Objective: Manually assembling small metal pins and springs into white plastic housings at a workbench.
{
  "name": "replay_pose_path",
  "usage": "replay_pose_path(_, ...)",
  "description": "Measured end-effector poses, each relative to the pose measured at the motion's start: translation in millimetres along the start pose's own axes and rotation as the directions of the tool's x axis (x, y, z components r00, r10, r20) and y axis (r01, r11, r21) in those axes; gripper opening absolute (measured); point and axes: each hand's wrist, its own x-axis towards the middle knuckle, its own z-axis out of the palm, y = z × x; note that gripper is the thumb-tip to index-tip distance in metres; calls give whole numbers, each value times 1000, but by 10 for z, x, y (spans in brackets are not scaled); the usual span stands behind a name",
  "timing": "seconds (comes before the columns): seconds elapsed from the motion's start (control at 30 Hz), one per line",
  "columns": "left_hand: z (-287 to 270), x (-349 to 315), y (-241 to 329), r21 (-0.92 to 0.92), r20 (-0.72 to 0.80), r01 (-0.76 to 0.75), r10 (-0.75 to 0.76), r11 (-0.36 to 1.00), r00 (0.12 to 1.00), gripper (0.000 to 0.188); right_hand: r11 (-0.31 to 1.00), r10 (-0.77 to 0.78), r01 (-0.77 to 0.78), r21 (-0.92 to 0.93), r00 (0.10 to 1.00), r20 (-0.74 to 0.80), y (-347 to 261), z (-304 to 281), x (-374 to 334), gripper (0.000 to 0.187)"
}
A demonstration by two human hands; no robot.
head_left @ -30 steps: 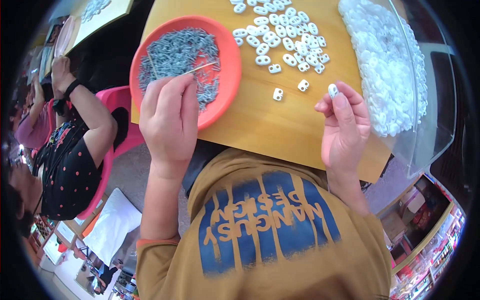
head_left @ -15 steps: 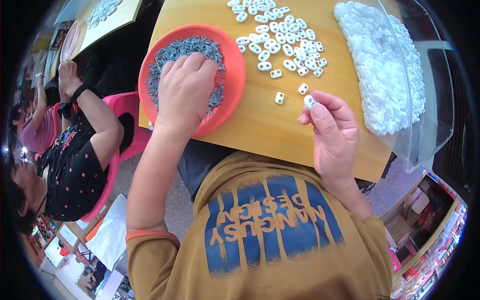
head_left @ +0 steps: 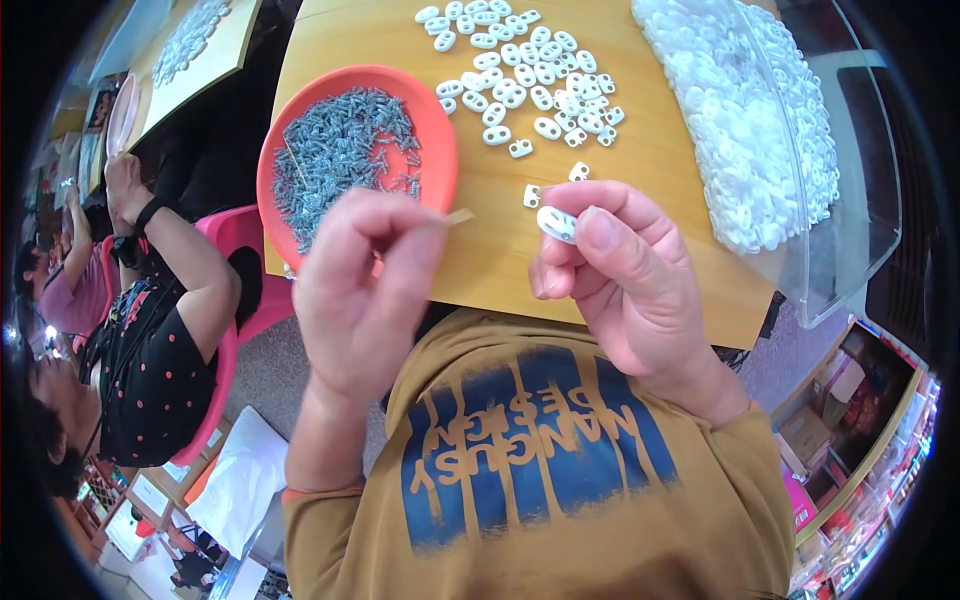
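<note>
My right hand pinches a white oval plastic piece with holes between thumb and fingertips, above the table's near edge. To its left, my left hand is closed in a pinch, partly over the near rim of an orange-red bowl. A small tan tip juts from the left fingertips, too blurred to tell its kind. The bowl holds a heap of small grey screw-like pieces. Just beyond the right hand, two small white plastic pieces lie apart from a scatter of similar pieces.
At the right, a clear plastic box stands by a large heap of white pieces on the wooden table. Another person sits on a pink chair to the left. Shelves stand at the lower right.
My left hand has come out of the bowl toward me and right, with a small tan tip now showing. My right hand has shifted left with the white piece, closer to the left hand.
</note>
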Motion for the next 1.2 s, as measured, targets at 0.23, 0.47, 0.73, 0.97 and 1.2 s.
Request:
replay_pose_path(0.23, 170, -95, 88, 60, 45, -252, 250, 966, 967, 14, 995, -47, 43, -94, 998, -45, 50, 39, -2, 22)
replay_pose_path(0.47, 193, -131, 106, 87, 27, -214, 212, 973, 977, 14, 976, -115, 107, -190, 993, -33, 70, 55, -39, 22)
replay_pose_path(0.73, 259, -141, 96, 130, 10, -218, 218, 967, 976, 16, 955, -161, 154, -253, 987, -8, 86, 19, -83, 23)
replay_pose_path(0.97, 252, -152, 93, 171, 33, -255, 253, 952, 967, 18, 751, -335, 387, -534, 922, 196, 101, -51, -65, 23)
replay_pose_path(1.2, 267, -155, 43, 179, 74, -347, 339, 921, 938, 22, 647, -386, 414, -640, 902, 194, 97, 7, -80, 21)
